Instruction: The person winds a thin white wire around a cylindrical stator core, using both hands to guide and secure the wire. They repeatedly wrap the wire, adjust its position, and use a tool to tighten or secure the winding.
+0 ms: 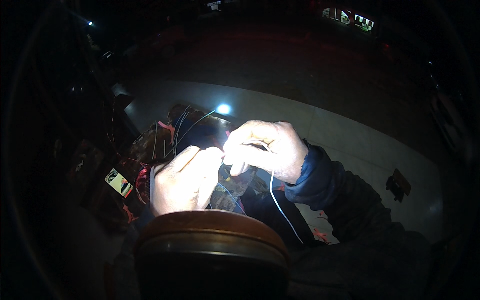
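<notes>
White wire (280,207) in my right hand (274,148), fingertips meeting the left's.
Right thumb and fingers pinch together on it, its upper end hidden in my grip; the long axis drops from below the palm, bowing gently, tail pointing toward me and rightward. Left hand (184,181) bunched; can't tell what it grips, glare. Blue wire (230,193) just below, right of it. Beyond: pale thin wires (192,126), mostly pointing away from me.
</notes>
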A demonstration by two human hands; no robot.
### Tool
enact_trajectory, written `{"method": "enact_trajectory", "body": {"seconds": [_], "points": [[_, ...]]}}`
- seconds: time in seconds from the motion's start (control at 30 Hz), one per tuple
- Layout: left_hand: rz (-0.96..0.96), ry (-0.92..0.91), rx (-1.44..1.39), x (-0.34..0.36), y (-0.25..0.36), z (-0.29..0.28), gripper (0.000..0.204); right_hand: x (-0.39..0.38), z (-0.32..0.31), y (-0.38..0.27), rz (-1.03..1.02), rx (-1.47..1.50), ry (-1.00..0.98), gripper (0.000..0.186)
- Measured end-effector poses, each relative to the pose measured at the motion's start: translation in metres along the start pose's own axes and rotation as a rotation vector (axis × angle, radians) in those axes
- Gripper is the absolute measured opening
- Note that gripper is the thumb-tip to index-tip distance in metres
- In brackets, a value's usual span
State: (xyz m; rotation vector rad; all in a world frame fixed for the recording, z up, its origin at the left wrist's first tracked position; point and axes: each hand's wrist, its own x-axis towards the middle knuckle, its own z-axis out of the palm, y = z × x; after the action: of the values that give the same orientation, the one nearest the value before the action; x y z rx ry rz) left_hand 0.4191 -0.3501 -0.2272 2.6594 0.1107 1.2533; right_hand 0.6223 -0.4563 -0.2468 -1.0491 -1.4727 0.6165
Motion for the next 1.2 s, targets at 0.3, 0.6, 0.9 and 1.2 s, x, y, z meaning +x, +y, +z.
{"method": "enact_trajectory", "body": {"seconds": [0.3,0.6,0.9,1.2], "points": [[-0.017,0.046,-0.016,-0.0013,-0.0023,0.0010,0.014,0.0003,0.0015,-0.0033,-0.004,-0.008,0.014,0.015],[-0.066,0.006,-0.073,-0.0017,0.0009,-0.0003,0.014,-0.0003,0.0047,-0.0015,-0.045,-0.038,0.029,0.016],[-0.073,-0.017,-0.063,-0.0034,-0.0010,-0.0031,0.015,0.0006,0.0076,-0.0010,0.026,0.065,0.018,0.015],[-0.076,-0.039,-0.045,-0.0052,0.0006,-0.0049,0.017,0.0020,0.0067,0.0023,0.010,0.079,0.009,0.014]]}}
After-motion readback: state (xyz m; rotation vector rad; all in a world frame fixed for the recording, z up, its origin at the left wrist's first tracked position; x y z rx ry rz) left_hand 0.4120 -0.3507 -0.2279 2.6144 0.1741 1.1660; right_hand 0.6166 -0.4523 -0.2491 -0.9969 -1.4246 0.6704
